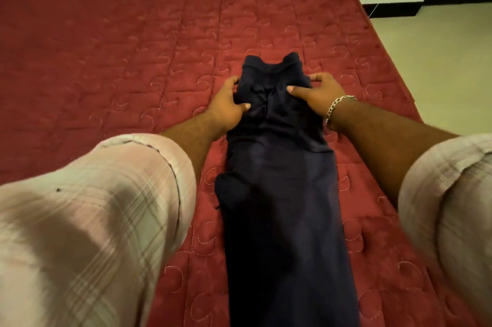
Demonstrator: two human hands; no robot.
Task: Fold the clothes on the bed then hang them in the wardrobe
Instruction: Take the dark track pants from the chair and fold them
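One dark navy garment (279, 166) lies lengthwise on the red quilted bed (106, 47), two hands on it. The left hand (226, 105) and right hand (316, 94) each grip its bunched far end, thumbs on top, fingers curled under the edges. Its near end is cut off; fingertips are hidden beneath cloth.

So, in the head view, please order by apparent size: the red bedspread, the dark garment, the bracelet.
1. Red bedspread, largest.
2. Dark garment.
3. Bracelet on the right wrist, smallest.
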